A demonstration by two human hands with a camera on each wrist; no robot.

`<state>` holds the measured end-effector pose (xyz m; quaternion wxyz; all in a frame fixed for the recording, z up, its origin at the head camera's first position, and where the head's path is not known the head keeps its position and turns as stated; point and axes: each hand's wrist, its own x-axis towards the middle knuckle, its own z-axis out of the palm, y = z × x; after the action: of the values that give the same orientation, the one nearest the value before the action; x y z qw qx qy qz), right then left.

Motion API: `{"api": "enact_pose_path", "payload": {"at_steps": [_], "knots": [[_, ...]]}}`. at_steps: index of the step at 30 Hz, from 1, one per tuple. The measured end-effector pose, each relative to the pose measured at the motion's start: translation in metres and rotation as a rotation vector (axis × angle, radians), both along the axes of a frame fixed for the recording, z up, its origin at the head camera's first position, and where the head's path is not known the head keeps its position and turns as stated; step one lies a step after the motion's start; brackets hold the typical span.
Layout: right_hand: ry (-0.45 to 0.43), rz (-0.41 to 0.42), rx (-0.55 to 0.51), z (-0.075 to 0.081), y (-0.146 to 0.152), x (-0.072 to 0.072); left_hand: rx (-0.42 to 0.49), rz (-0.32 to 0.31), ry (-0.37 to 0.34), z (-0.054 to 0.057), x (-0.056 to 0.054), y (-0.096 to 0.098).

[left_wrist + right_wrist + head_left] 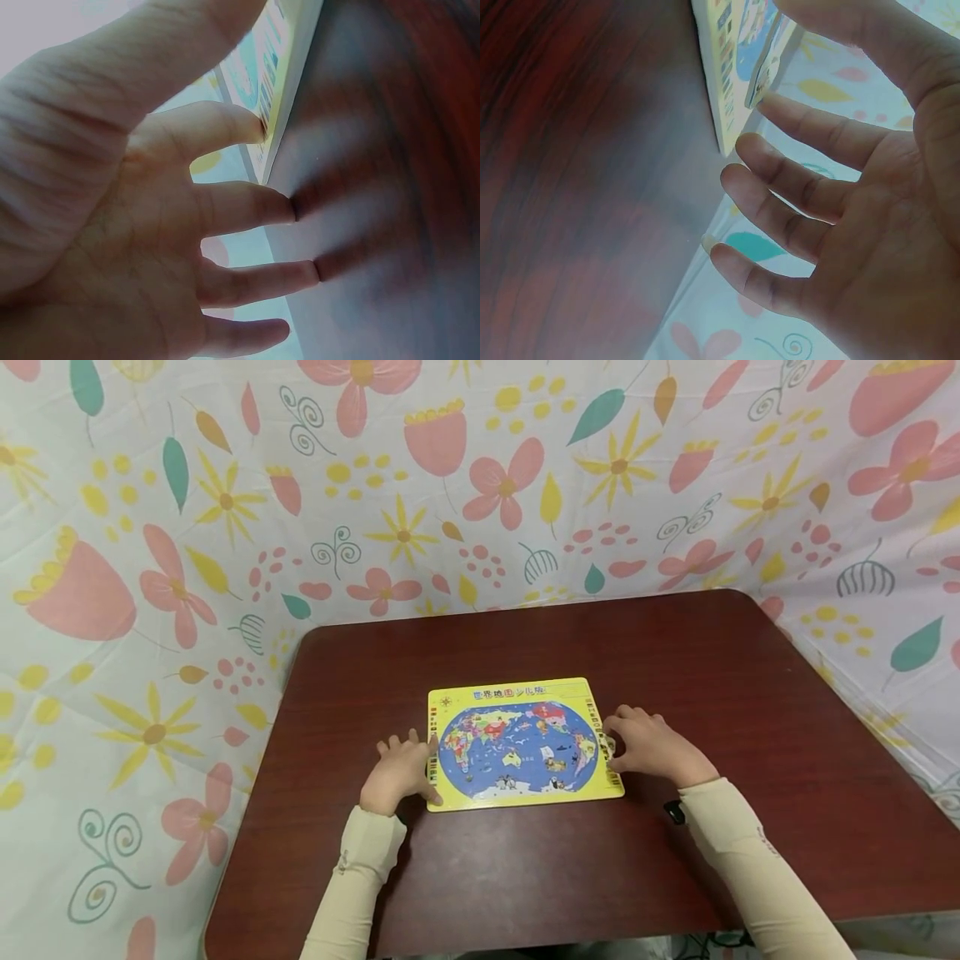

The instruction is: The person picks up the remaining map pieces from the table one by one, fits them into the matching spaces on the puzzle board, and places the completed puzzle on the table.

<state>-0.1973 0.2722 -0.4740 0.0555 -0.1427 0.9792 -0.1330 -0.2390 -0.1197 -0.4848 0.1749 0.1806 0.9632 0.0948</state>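
Observation:
A world map puzzle (517, 747) with a yellow border and a blue oval map lies on the table. My left hand (399, 770) is at its left edge with fingers spread. In the left wrist view the index fingertip meets the puzzle's side (281, 97), while the other fingers reach down toward the tabletop. At the right edge, my right hand (651, 747) pinches a small flat puzzle piece (763, 71) between thumb and index finger, just over the border. The other fingers of that hand are loosely bent and spread. Most of the piece's face is hidden.
The dark red-brown wooden table (525, 868) has rounded back corners. A flower-print cloth (480, 485) hangs close behind it and along its left side. Dark cables (705, 943) show below the front edge.

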Motion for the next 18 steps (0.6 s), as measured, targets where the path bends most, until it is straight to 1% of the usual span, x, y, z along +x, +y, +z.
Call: {"api": "enact_pose_path", "payload": {"at_steps": [5, 11, 18], "knots": [[-0.004, 0.021, 0.004, 0.000, -0.007, -0.005, -0.003, -0.001, 0.008, 0.002, 0.001, -0.001], [-0.035, 0.028, 0.004, -0.001, -0.019, -0.008, 0.025, 0.003, 0.002, 0.004, 0.003, -0.002], [-0.038, 0.038, 0.011, -0.001, -0.027, -0.011, 0.010, -0.007, 0.016, 0.001, 0.002, -0.002]]}}
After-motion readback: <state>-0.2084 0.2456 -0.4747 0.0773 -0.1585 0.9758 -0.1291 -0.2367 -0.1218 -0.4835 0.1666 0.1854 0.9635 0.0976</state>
